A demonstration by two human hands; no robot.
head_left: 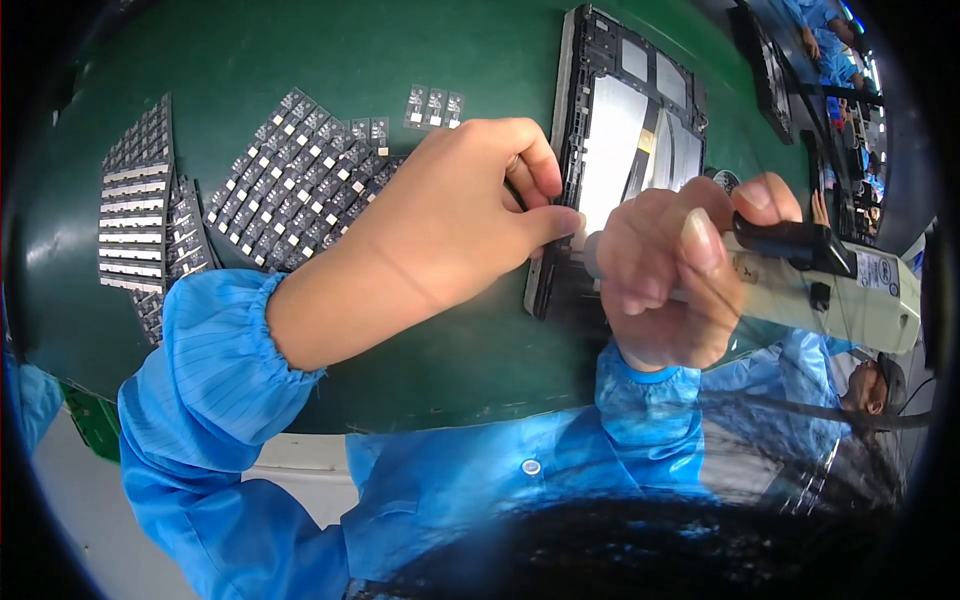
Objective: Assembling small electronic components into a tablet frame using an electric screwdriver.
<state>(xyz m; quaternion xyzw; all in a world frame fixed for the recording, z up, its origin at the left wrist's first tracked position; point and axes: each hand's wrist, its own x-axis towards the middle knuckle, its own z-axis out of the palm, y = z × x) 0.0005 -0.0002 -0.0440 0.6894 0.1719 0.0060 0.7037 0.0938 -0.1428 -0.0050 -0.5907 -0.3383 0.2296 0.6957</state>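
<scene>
1. Device [610, 125], flat and tablet-like with exposed silver panels, lies on the green table [310, 45], right of centre; its long axis runs away from the person, the far end leaning slightly right.
2. Left hand [455, 215] curls at the device's left edge, thumb tip overlapping that edge; whether the bent fingers pinch anything cannot be told.
3. Right hand [675, 275], blurred, is closed around a cream power tool [870, 310] with a black lever [790, 245]; the tool's long axis runs roughly sideways, rear end to the right, front hidden by the hand.
4. White label [878, 272] near the tool's rear bears small dark print.
5. Black sheets of small parts [290, 185] lie left of the device.
</scene>
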